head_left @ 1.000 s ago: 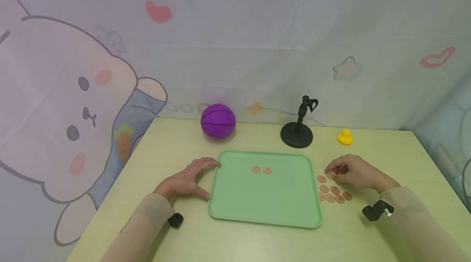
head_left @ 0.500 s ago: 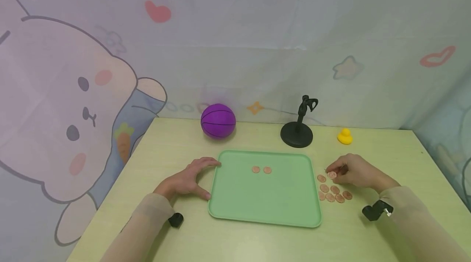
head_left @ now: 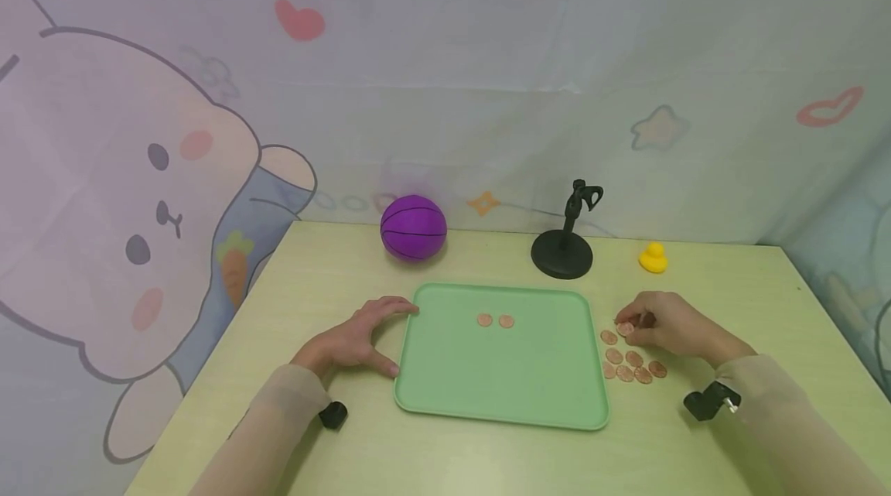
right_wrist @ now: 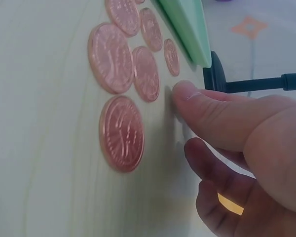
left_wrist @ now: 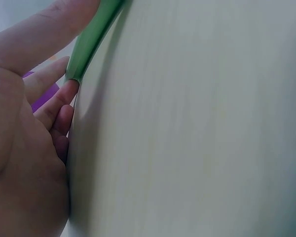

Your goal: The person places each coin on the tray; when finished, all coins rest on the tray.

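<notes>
My left hand rests at the left edge of the green tray, thumb and fingers spread along its rim. In the left wrist view, fingertips touch the tray's edge. Two copper-coloured coins lie side by side on the tray. To the tray's right, my right hand pinches a copper coin between thumb and fingers. Several more coins lie flat on the table just below that hand. In the right wrist view, the thumb hides the pinched coin, with loose coins beside it.
Behind the tray stand a purple ball, a black stand with a round base, and a yellow rubber duck. A printed cloth hangs behind the table.
The coin at my right fingertips has shifted slightly between frames. My left hand, the tray and the other coins stay in place.
</notes>
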`<act>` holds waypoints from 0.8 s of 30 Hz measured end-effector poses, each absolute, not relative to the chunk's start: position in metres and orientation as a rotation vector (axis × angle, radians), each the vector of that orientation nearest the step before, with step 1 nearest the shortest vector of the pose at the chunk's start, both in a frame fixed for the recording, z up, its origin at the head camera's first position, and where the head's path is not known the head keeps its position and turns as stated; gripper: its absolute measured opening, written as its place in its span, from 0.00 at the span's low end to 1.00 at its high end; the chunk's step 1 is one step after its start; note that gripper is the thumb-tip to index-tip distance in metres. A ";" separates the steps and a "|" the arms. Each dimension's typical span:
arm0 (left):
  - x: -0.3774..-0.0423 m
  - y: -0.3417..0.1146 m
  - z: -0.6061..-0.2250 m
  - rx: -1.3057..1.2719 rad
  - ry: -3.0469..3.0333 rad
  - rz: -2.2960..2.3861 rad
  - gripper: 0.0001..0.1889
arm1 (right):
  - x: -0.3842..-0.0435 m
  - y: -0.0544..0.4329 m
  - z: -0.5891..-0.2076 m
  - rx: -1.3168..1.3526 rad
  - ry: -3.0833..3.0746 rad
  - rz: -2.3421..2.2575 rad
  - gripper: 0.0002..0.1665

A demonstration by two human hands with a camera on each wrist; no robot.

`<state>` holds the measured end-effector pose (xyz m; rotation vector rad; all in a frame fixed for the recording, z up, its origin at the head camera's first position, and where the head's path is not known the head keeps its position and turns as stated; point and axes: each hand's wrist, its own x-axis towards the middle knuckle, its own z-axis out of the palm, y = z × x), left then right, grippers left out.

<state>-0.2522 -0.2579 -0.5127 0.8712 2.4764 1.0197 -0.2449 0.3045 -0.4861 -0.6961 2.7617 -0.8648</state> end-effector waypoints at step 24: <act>-0.252 -0.258 -0.513 0.855 2.470 1.045 0.54 | -0.255 0.237 -0.474 -0.866 2.740 -0.997 0.14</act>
